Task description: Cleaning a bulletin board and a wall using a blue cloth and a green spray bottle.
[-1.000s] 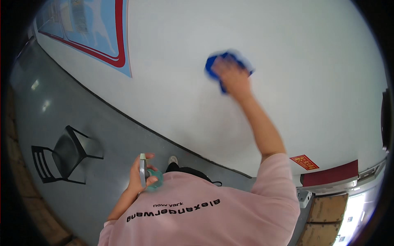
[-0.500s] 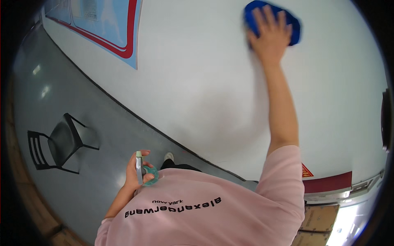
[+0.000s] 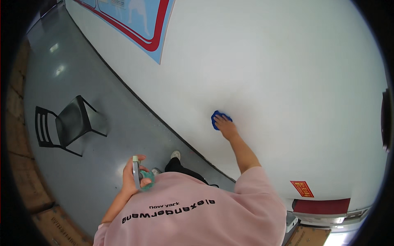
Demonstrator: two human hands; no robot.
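Observation:
Flat against the white wall, my right hand presses a blue cloth, its fingers laid over it. The cloth's edges stick out around the fingertips. Low at the left, in front of my body, my left hand is closed around a spray bottle with a see-through green body and a grey and pale trigger head. Part of the bottle is hidden by the fingers and thumb.
A black chair stands on the grey floor at left. Cardboard boxes line the left edge. On the wall are a blue and red poster and a small red sign. A dark object sits at far right.
My right hand has come down the wall with the blue cloth, from the upper right toward the middle. The left hand keeps hold of the spray bottle. The view has shifted slightly.

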